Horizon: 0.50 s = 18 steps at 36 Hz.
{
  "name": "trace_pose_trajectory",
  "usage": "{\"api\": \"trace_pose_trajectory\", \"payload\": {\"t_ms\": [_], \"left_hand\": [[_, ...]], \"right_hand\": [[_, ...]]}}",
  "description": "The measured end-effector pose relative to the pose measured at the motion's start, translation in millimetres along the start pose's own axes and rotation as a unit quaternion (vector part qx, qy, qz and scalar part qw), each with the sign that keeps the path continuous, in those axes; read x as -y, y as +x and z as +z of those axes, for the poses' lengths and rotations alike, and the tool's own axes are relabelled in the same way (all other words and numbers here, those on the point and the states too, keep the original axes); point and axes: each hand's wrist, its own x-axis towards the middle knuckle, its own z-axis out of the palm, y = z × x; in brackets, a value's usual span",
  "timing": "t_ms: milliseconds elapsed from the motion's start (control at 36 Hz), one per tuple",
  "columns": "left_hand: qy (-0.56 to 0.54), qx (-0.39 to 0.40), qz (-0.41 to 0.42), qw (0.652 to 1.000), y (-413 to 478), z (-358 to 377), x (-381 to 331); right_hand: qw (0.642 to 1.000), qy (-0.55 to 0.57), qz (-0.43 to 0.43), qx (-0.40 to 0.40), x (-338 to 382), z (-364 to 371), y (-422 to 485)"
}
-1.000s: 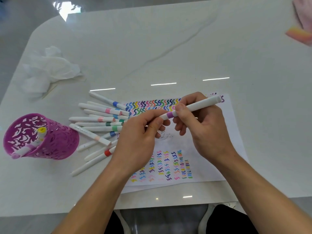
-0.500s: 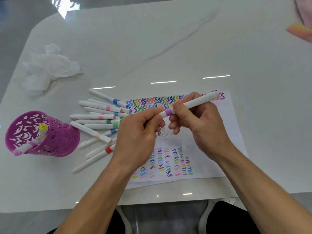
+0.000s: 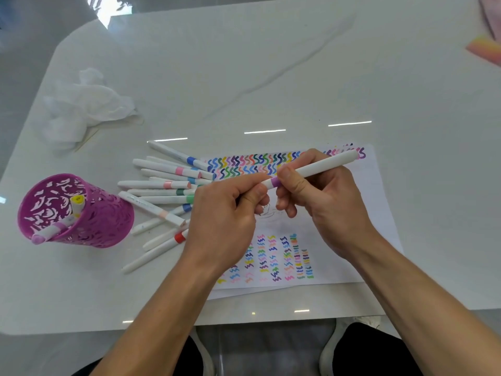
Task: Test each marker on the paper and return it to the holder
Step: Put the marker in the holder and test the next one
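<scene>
A white marker with a purple band (image 3: 314, 168) is held over the paper (image 3: 374, 202) between both hands. My right hand (image 3: 322, 202) grips its barrel, thumb by the purple band. My left hand (image 3: 225, 213) pinches the cap end, which its fingers hide. The paper bears rows of coloured squiggles. A purple cut-out holder (image 3: 100, 221) stands at the left with two markers inside. Several white markers (image 3: 162, 185) with coloured bands lie loose between holder and paper.
A crumpled white tissue (image 3: 84, 107) lies at the back left of the white table (image 3: 271, 63). A pink and orange object (image 3: 485, 47) sits at the far right corner. The table's front edge runs just below the paper.
Both hands with the purple-banded marker have stayed nearly in place over the paper; the view shifted slightly. The cap end remains pinched in my left hand.
</scene>
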Motion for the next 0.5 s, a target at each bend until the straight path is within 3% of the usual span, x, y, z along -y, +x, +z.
{"api": "trace_pose_trajectory", "payload": {"t_ms": [194, 333, 500], "left_hand": [[0.027, 0.038, -0.004, 0.999, 1, -5, 3], [0.069, 0.039, 0.000, 0.997, -1, -6, 5], [0.092, 0.027, 0.008, 0.995, -1, -11, 7]], "right_hand": [[0.998, -0.055, 0.012, 0.013, 2, -7, 4], [0.998, -0.013, 0.060, -0.020, 8, -17, 10], [0.994, -0.095, 0.019, -0.044, 6, -26, 11]]}}
